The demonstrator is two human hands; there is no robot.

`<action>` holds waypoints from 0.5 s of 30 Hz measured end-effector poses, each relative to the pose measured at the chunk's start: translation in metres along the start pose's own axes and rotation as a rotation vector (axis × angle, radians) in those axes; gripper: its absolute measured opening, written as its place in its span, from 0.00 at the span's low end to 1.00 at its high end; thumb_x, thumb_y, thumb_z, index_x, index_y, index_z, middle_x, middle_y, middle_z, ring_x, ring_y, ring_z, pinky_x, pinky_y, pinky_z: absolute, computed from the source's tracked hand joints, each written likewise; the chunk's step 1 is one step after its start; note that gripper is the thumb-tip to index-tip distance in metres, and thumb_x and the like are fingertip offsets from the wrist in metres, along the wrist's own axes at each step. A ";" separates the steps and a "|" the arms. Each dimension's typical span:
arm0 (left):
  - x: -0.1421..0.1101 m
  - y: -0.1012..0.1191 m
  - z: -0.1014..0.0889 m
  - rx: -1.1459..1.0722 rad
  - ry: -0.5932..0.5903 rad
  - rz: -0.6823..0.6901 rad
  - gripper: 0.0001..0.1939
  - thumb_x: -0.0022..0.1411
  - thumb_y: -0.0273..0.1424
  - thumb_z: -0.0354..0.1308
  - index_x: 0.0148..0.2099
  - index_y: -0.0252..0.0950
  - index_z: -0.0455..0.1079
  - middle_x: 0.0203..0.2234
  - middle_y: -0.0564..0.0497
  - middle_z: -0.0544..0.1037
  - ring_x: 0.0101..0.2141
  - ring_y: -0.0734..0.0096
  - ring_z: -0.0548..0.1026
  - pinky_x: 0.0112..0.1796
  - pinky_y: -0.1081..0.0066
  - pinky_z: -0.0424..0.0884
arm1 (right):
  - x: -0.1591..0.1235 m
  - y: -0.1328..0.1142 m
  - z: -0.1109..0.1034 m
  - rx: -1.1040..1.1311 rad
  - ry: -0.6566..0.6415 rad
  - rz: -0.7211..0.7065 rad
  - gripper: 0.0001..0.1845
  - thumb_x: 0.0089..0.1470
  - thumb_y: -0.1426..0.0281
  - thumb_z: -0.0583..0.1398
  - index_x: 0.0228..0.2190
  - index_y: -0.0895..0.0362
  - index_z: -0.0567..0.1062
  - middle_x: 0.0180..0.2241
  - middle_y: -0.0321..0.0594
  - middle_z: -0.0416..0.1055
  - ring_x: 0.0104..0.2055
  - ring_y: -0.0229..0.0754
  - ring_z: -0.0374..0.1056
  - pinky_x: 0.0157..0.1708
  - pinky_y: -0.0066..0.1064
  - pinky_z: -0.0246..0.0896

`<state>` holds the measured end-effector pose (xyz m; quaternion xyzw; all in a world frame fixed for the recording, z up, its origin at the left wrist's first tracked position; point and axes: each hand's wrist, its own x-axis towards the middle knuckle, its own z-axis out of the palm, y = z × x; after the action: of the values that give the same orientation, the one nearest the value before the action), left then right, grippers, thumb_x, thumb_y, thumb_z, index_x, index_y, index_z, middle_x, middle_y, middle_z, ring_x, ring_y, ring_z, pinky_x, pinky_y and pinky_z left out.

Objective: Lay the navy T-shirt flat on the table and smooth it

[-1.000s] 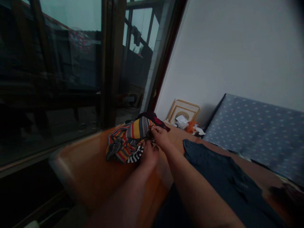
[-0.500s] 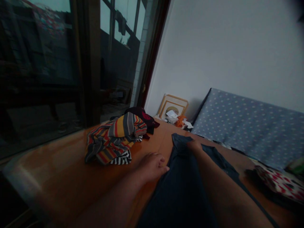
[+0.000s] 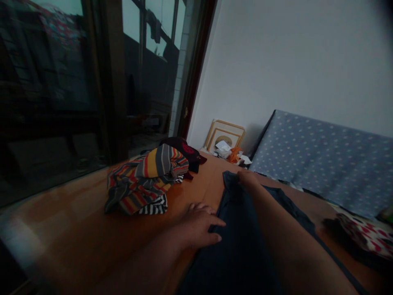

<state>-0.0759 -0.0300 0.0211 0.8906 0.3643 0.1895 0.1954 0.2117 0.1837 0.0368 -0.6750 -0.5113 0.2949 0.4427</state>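
A dark blue garment (image 3: 242, 250) lies spread on the orange-brown wooden surface (image 3: 92, 233) in front of me. My left hand (image 3: 199, 224) rests on the garment's left edge with its fingers stretched out flat. My right hand (image 3: 248, 179) is further away at the garment's top end, fingers curled onto the cloth. A pile of striped clothes (image 3: 144, 180) in red, yellow and grey sits to the left of my left hand, apart from it. A dark item with red marks (image 3: 187, 152) lies behind the pile.
Glass doors with dark frames (image 3: 107, 82) run along the left. A blue dotted mattress (image 3: 322, 164) leans against the white wall. Picture frames (image 3: 225, 135) and small bits of paper stand in the corner. Red-and-white patterned cloth (image 3: 365, 235) lies at the right.
Both hands left the striped pile and moved right onto the dark blue garment. Since half a second ago the left hand has spread flat on its edge.
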 end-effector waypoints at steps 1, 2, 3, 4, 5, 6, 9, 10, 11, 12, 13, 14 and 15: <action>0.000 -0.001 0.001 0.002 0.000 0.001 0.24 0.58 0.48 0.63 0.57 0.59 0.73 0.58 0.51 0.72 0.58 0.47 0.65 0.55 0.49 0.59 | 0.001 -0.006 0.006 0.033 0.006 0.031 0.10 0.61 0.65 0.62 0.38 0.60 0.74 0.34 0.40 0.73 0.30 0.37 0.69 0.29 0.30 0.67; 0.000 -0.001 0.001 0.003 0.000 0.003 0.24 0.58 0.49 0.63 0.57 0.59 0.74 0.58 0.51 0.72 0.59 0.47 0.65 0.55 0.49 0.58 | 0.002 -0.012 0.013 0.063 0.006 0.052 0.08 0.59 0.66 0.62 0.34 0.59 0.73 0.29 0.38 0.72 0.26 0.36 0.66 0.24 0.28 0.62; 0.000 -0.002 0.002 0.004 0.000 0.005 0.24 0.58 0.49 0.63 0.57 0.59 0.74 0.58 0.51 0.72 0.59 0.47 0.65 0.56 0.49 0.58 | 0.003 -0.019 0.020 0.100 -0.001 0.061 0.07 0.57 0.67 0.62 0.31 0.58 0.72 0.26 0.37 0.70 0.23 0.35 0.64 0.22 0.27 0.57; 0.000 -0.002 0.002 0.003 0.001 0.005 0.24 0.57 0.49 0.64 0.57 0.59 0.74 0.58 0.51 0.72 0.59 0.48 0.65 0.56 0.49 0.58 | 0.003 -0.026 0.027 0.145 -0.014 0.061 0.07 0.55 0.67 0.62 0.29 0.57 0.71 0.24 0.36 0.69 0.22 0.35 0.63 0.21 0.26 0.55; 0.000 -0.003 0.003 0.004 0.003 0.005 0.24 0.57 0.49 0.64 0.56 0.59 0.74 0.57 0.51 0.73 0.59 0.48 0.65 0.56 0.49 0.58 | 0.002 -0.032 0.033 0.192 -0.036 0.055 0.06 0.54 0.66 0.61 0.30 0.56 0.70 0.24 0.35 0.69 0.23 0.35 0.63 0.21 0.26 0.54; 0.000 -0.003 0.003 0.004 0.006 0.004 0.24 0.57 0.49 0.64 0.56 0.58 0.75 0.57 0.51 0.73 0.58 0.48 0.65 0.56 0.49 0.58 | 0.000 -0.038 0.040 0.241 -0.065 0.045 0.06 0.53 0.66 0.61 0.30 0.55 0.70 0.24 0.34 0.68 0.23 0.35 0.63 0.22 0.25 0.55; 0.000 -0.001 0.001 0.000 0.020 -0.005 0.24 0.56 0.49 0.65 0.55 0.58 0.75 0.53 0.51 0.75 0.55 0.51 0.67 0.55 0.52 0.60 | -0.006 -0.052 0.057 0.372 -0.182 0.020 0.08 0.50 0.64 0.60 0.32 0.53 0.67 0.24 0.31 0.65 0.26 0.37 0.64 0.28 0.27 0.62; 0.000 0.000 0.000 -0.003 0.026 -0.011 0.24 0.55 0.50 0.65 0.55 0.58 0.76 0.51 0.51 0.75 0.54 0.51 0.68 0.54 0.53 0.60 | -0.007 -0.055 0.061 0.405 -0.216 0.017 0.09 0.49 0.64 0.60 0.32 0.53 0.66 0.24 0.30 0.65 0.27 0.37 0.65 0.29 0.29 0.63; -0.001 0.001 -0.002 -0.006 0.030 -0.019 0.24 0.55 0.50 0.65 0.55 0.57 0.76 0.49 0.51 0.75 0.53 0.52 0.68 0.53 0.54 0.61 | -0.008 -0.056 0.066 0.433 -0.239 0.015 0.10 0.49 0.63 0.60 0.32 0.52 0.66 0.24 0.30 0.64 0.27 0.38 0.65 0.31 0.30 0.64; -0.001 0.002 -0.003 -0.009 0.033 -0.030 0.24 0.55 0.49 0.65 0.54 0.57 0.76 0.47 0.50 0.75 0.52 0.52 0.69 0.53 0.55 0.62 | -0.009 -0.057 0.071 0.456 -0.250 0.015 0.10 0.49 0.63 0.59 0.33 0.52 0.65 0.25 0.31 0.65 0.28 0.38 0.66 0.32 0.30 0.65; -0.002 0.002 -0.004 -0.011 0.036 -0.041 0.23 0.56 0.49 0.65 0.55 0.56 0.76 0.46 0.50 0.76 0.51 0.53 0.69 0.51 0.56 0.63 | -0.008 -0.057 0.075 0.475 -0.254 0.016 0.10 0.49 0.63 0.59 0.34 0.51 0.64 0.26 0.31 0.65 0.29 0.39 0.66 0.33 0.31 0.66; -0.002 0.003 -0.005 -0.012 0.039 -0.055 0.23 0.56 0.48 0.65 0.54 0.55 0.76 0.44 0.49 0.76 0.50 0.53 0.70 0.50 0.57 0.64 | -0.008 -0.057 0.079 0.489 -0.254 0.017 0.10 0.49 0.63 0.58 0.34 0.51 0.64 0.27 0.31 0.66 0.30 0.39 0.67 0.35 0.32 0.67; -0.002 0.003 -0.006 -0.012 0.044 -0.070 0.23 0.56 0.47 0.65 0.54 0.54 0.77 0.43 0.49 0.76 0.49 0.53 0.70 0.49 0.58 0.65 | -0.007 -0.056 0.083 0.500 -0.253 0.017 0.10 0.50 0.63 0.58 0.35 0.50 0.64 0.28 0.32 0.67 0.31 0.39 0.68 0.36 0.32 0.67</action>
<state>-0.0789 -0.0323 0.0272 0.8717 0.3983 0.2043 0.1993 0.1151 0.2067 0.0504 -0.5072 -0.4681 0.4974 0.5256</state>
